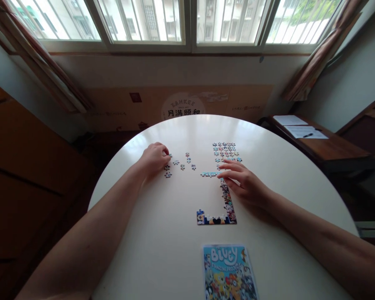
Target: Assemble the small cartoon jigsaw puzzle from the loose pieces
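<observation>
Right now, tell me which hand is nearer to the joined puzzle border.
The right hand, its fingers at the upper right corner of the puzzle border. The left hand is farther off, by loose pieces on the left.

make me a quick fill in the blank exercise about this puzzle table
The hand at the upper right corner of the joined puzzle pieces is the person's ____ one.
The round tabletop is coloured ____.
The large title word on the printed cover nearest the person is ____.

Missing words: right; white; Bluey.
</observation>
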`<state>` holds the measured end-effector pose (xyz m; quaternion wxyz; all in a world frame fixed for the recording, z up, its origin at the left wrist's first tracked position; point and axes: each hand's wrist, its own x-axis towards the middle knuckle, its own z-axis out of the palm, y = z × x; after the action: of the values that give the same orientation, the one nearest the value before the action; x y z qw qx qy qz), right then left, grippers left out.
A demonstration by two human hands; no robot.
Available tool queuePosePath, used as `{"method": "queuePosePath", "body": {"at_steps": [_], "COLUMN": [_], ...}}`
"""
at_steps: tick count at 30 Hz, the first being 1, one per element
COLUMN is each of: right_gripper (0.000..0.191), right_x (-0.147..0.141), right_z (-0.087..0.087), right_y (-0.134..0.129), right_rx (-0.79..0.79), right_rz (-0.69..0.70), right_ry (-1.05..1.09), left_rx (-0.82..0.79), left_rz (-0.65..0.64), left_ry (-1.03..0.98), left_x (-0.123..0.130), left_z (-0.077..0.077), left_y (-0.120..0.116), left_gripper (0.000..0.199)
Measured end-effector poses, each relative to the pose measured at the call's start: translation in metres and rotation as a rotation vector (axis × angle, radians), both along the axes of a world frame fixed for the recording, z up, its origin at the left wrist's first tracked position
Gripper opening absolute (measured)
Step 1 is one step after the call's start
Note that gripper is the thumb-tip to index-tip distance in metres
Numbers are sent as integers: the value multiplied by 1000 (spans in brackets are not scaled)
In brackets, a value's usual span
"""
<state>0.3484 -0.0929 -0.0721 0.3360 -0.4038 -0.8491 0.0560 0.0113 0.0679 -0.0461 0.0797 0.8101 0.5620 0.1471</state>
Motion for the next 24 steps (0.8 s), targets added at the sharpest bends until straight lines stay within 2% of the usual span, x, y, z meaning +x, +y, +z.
{"method": "queuePosePath", "body": {"at_steps": [10,16,20,24], "right_gripper": [25,25,26,25], "right_x": [-1,-1,-2,-3], "right_z": [-5,-6,-5,-4], "right_y": [3,4,3,3], "right_rx": [3,17,22,21], "right_rz": [14,47,51,60], "right_ry": [30,56,58,38], "left_rx": [-187,-206,-310,-425], "left_rz": [-35,-42,-173,-332], "left_ry": [-371,-623,-673,-543], "left_x": [-8,-6,14,41], "left_z": [-2,12,24,27], "left_y": [-1,-10,-26,-51], "left_gripper": [16,22,21,14]}}
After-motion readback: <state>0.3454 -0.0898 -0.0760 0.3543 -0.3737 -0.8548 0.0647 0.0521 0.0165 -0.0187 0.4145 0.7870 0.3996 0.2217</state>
